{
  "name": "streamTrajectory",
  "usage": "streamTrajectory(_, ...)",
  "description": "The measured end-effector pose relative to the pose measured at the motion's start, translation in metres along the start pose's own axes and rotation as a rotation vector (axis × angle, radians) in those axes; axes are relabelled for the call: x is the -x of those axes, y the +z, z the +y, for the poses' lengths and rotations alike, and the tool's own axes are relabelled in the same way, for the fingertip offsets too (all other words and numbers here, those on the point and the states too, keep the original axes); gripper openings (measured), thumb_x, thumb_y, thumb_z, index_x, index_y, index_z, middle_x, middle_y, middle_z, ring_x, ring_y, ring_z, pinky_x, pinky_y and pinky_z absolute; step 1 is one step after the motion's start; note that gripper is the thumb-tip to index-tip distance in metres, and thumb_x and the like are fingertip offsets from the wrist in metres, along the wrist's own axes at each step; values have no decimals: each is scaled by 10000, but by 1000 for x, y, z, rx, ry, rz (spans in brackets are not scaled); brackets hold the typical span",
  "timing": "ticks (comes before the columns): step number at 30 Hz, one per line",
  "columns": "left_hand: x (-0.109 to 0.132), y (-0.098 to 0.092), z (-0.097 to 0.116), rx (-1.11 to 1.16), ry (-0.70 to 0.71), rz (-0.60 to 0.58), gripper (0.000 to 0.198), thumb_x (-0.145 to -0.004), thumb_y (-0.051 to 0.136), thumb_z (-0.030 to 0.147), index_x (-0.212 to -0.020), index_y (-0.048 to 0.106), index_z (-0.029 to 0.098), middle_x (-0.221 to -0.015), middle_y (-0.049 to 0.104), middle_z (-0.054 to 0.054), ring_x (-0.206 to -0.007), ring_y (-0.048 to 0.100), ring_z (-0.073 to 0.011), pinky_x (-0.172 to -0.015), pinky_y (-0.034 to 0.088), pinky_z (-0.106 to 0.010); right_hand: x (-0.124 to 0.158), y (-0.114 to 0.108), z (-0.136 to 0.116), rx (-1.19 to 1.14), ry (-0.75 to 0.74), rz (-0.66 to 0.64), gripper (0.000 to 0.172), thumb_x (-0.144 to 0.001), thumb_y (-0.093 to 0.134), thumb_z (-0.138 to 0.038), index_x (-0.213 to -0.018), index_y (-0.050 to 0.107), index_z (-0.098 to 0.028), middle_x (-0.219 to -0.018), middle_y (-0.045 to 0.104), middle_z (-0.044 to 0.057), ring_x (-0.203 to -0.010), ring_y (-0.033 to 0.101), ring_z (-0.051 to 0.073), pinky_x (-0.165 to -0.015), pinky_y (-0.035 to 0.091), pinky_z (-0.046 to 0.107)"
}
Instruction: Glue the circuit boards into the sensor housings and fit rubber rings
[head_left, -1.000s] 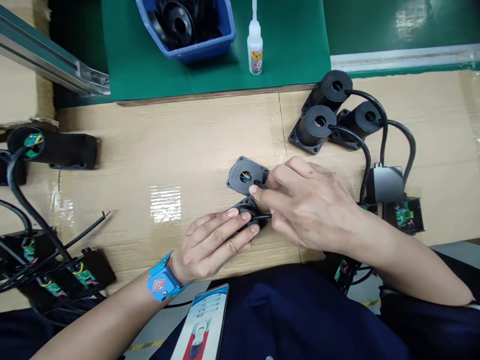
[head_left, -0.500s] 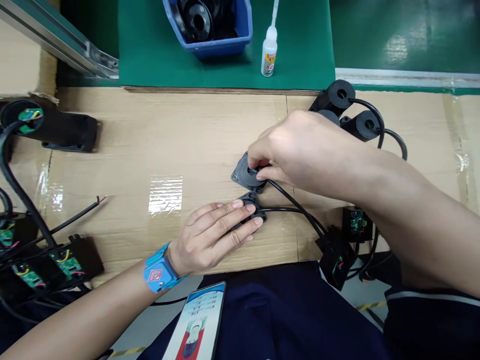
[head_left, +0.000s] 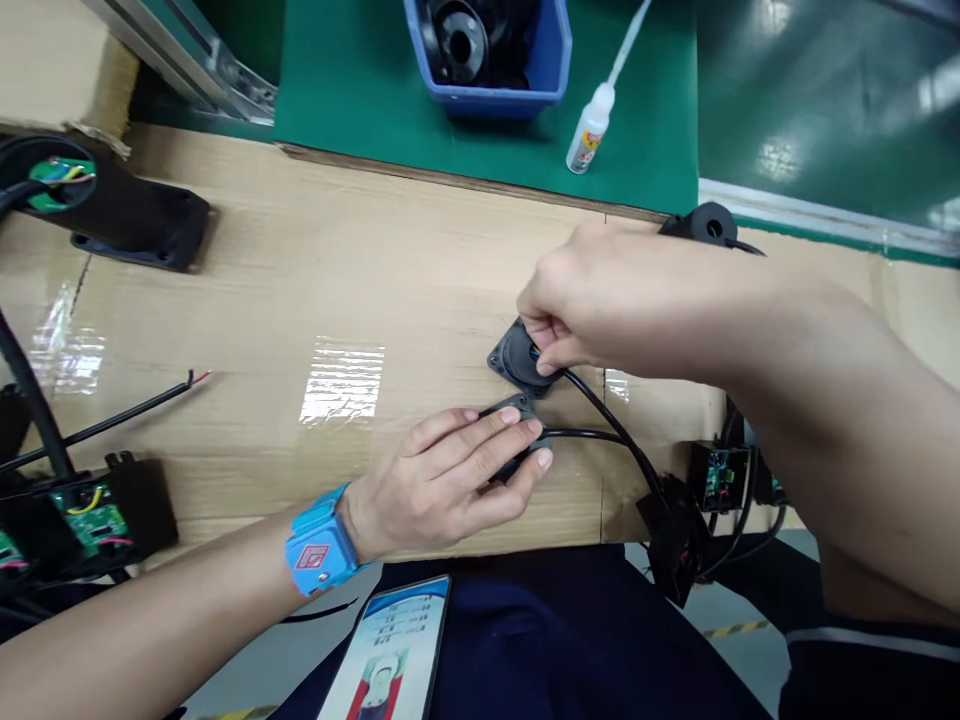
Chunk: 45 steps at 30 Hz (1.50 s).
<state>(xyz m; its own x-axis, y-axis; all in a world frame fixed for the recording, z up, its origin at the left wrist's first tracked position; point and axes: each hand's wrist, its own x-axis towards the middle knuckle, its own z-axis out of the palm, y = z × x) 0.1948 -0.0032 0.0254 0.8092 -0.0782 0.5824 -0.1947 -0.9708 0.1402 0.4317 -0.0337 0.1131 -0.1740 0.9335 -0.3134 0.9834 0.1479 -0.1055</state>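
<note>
One bare left hand (head_left: pixel 457 480) lies open, fingers stretched out and slightly apart, over a small black housing (head_left: pixel 523 402), covering most of it. Just beyond, the right hand (head_left: pixel 546 345) is curled, its thumb close to its fingers, at the round opening of a second black housing (head_left: pixel 511 360), where coloured wires show; whether it pinches them is hidden. Black cables (head_left: pixel 609 416) run from both housings to the right of the left hand, towards dark casings (head_left: pixel 673 540).

Tan cardboard (head_left: pixel 360 250) covers the desk, with a seam right of the hands and a shiny patch of clear tape (head_left: pixel 343 380) left of the left hand. Farther left lie a black tube-shaped housing (head_left: pixel 135 215), a cable with a stripped end (head_left: pixel 135 410) and an open casing (head_left: pixel 150 505) with a green board. Beyond both hands, a green mat (head_left: pixel 360 110) carries a blue bin (head_left: pixel 502 100) of black round parts (head_left: pixel 461 45) and a white bottle (head_left: pixel 589 135). Nearer than the left hand are a printed badge (head_left: pixel 386 650), dark blue clothing (head_left: pixel 525 640) and pale floor (head_left: pixel 259 635).
</note>
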Motion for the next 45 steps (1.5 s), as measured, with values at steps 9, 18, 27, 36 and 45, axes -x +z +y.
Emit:
streamTrajectory(9, -5, -2, 4, -25, -52, 62, 207, -928, 656, 170, -1057, 721, 319, -1139, 782, 62, -1083, 708, -113, -921, 513, -259, -5, -12, -7, -26, 21, -255, 276, -886, 727, -436, -771, 660, -194, -562, 575, -37, -480, 465, 114, -507, 299, 281)
streamTrajectory(18, -10, -2, 2, -39, -62, 47, 191, -949, 611, 190, -1029, 694, 342, -1159, 773, 91, -1099, 698, -89, -923, 494, -247, -5, -15, -14, -10, 34, -270, 233, -912, 684, -392, -841, 631, -176, -598, 600, -16, -478, 475, 118, -489, 277, 264)
streamTrajectory(27, 2, 3, 5, 8, -51, 10, 228, -957, 598, 169, -1141, 675, 280, -1310, 716, 5, -1257, 639, -146, -1239, 239, -339, 4, -1, -8, -385, 112, -172, 285, -942, 656, -390, -778, 529, -195, -633, 540, -44, -569, 438, 103, -580, 278, 241)
streamTrajectory(36, 3, 5, 3, -3, -16, -40, 274, -991, 482, 133, -1204, 621, 235, -1373, 673, -66, -1369, 550, -202, -1186, 300, -371, 20, 44, -4, -861, 95, 171, 246, -919, 688, -347, -1116, 691, -200, -938, 729, 16, -850, 639, 159, -775, 411, 264)
streamTrajectory(45, -24, -5, -17, 72, 183, -122, 166, -987, 524, 230, -1121, 620, 207, -1235, 705, -95, -1362, 548, -259, -1070, 409, -396, 8, 73, 6, -970, -5, 290, 256, -936, 668, -377, -1079, 737, -176, -1007, 763, 32, -899, 679, 154, -793, 490, 232)
